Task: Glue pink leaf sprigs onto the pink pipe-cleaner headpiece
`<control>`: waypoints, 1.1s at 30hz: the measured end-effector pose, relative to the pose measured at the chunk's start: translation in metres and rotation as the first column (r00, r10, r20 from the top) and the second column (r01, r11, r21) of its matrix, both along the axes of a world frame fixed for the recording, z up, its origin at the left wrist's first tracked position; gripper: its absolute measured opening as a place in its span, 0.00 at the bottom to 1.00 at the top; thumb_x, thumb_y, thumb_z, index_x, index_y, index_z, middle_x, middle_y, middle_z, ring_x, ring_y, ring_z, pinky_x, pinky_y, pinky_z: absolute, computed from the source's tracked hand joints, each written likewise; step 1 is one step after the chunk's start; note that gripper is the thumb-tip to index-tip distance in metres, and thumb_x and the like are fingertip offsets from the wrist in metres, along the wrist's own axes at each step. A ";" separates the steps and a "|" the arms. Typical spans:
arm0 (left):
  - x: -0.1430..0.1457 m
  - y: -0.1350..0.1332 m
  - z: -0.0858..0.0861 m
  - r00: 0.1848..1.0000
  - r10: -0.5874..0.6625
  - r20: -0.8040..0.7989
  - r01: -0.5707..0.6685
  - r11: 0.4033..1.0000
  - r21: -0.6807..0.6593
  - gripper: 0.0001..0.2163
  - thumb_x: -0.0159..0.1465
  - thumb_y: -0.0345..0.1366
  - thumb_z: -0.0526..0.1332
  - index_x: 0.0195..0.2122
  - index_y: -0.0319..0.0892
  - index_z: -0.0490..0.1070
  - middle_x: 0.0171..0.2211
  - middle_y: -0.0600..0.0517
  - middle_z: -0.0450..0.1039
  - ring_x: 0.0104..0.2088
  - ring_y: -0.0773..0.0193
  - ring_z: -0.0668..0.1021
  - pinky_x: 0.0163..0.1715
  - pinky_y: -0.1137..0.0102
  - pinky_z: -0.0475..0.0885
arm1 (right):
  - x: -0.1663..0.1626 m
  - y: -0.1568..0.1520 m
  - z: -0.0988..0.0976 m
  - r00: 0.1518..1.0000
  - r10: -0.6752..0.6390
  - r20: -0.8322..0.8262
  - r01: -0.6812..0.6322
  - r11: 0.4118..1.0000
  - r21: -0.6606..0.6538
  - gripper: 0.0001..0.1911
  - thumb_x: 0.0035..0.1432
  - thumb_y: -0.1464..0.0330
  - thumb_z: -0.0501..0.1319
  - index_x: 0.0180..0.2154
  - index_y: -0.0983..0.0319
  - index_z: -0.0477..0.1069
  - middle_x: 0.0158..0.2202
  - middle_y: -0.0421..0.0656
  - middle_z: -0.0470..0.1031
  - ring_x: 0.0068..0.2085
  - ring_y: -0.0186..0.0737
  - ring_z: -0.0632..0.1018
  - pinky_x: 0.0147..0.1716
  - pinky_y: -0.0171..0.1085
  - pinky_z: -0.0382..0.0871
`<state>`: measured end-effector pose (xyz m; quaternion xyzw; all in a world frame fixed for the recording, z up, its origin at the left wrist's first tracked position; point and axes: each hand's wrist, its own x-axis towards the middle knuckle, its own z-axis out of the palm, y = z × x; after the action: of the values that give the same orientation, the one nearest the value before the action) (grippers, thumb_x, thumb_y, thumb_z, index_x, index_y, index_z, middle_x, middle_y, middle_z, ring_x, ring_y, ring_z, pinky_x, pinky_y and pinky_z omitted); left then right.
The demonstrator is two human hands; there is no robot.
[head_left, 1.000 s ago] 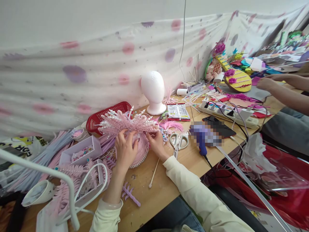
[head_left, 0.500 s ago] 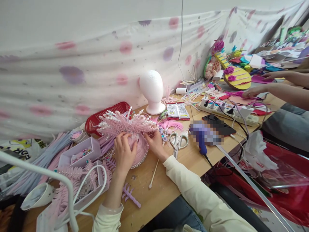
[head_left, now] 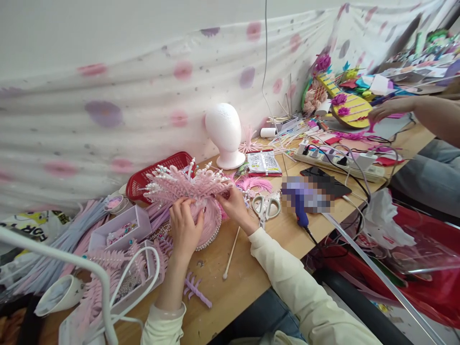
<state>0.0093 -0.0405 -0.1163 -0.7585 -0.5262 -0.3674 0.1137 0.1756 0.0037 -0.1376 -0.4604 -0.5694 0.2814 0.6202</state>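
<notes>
Pink and thick with white beads, the headdress point(head_left: 192, 188) sits on the table point(head_left: 247, 282), directly under both sets of fingers. From my distant seat I have the left hand point(head_left: 185, 225) bowed over its near side, fingers loosely spread and thumb set apart, which I judge braces it against rocking; whether they pinch anything I cannot tell. I have the right hand point(head_left: 237, 208) at the opposite edge, thumb and fingertips drawn together, seemingly pinching that edge, though the exact bit is hidden. Working from low on two sides probably spares the delicate bead tips, which point away from the fingers.

Left of the left fingers, a white box point(head_left: 143, 219) holds small ornaments, its walls presumably stopping them from rolling off. Beyond those fingertips, a red basket point(head_left: 138, 187) stands behind the headdress. Past the gap between the hands, a foam head point(head_left: 224, 129) stands upright on its own base. Scissors point(head_left: 266, 208) lie just right of the right fingers, within easy reach. Farther right rests a blue glue gun point(head_left: 300, 211), partly blurred; I suspect the distance protects the fingers from heat. Nearer the wearer than the fingers, a stick point(head_left: 232, 254) and a purple sprig point(head_left: 197, 290) lie flat.
</notes>
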 end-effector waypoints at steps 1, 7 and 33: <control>0.000 0.000 0.000 1.000 -0.001 0.001 0.001 1.000 0.001 0.11 0.65 0.34 0.59 0.48 0.41 0.64 0.50 0.38 0.67 0.53 0.44 0.71 0.52 0.50 0.67 | 0.000 0.000 0.000 1.000 -0.002 0.012 0.002 1.000 0.001 0.06 0.54 0.67 0.62 0.36 0.58 0.68 0.35 0.43 0.77 0.35 0.43 0.76 0.36 0.40 0.69; 0.000 -0.001 0.001 0.999 0.010 -0.031 -0.010 1.000 -0.006 0.11 0.65 0.34 0.59 0.48 0.40 0.67 0.49 0.38 0.67 0.51 0.44 0.71 0.50 0.51 0.69 | 0.002 0.003 0.005 0.995 -0.020 0.102 0.018 1.000 0.026 0.05 0.54 0.69 0.60 0.36 0.58 0.68 0.33 0.40 0.75 0.32 0.42 0.74 0.34 0.38 0.66; -0.001 -0.002 0.010 0.968 0.020 -0.251 -0.019 1.000 0.006 0.15 0.66 0.31 0.58 0.52 0.41 0.76 0.49 0.38 0.66 0.47 0.46 0.69 0.48 0.53 0.72 | -0.001 -0.021 -0.005 0.973 -0.065 -0.223 0.054 0.997 -0.056 0.10 0.57 0.61 0.61 0.38 0.58 0.66 0.35 0.41 0.75 0.32 0.40 0.78 0.32 0.38 0.73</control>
<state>0.0088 -0.0430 -0.1068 -0.7936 -0.5142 -0.2681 0.1842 0.1748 -0.0171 -0.1424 -0.4576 -0.4745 0.3271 0.6771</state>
